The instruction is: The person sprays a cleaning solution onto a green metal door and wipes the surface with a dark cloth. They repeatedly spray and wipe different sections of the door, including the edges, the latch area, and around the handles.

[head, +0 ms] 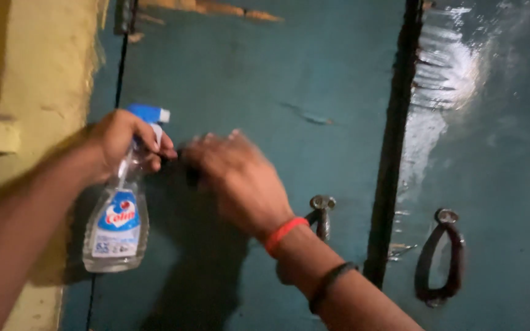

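The left hand [121, 138] has its grip closed round the neck of a clear spray bottle [118, 214], a finger by the trigger, nozzle toward the teal door [277, 92]. The right hand [237, 181] lies on the door just beside it, blurred (I cannot tell whether it holds a cloth). The right leaf [498, 122] shines wet; the left looks dull, so wiping seems partly done.

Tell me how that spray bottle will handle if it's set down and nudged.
The spray bottle, gripped by the left hand, looks like thin clear plastic, so probably light. Little liquid shows, so likely tippy. If wet, its smooth sides may be slippery.
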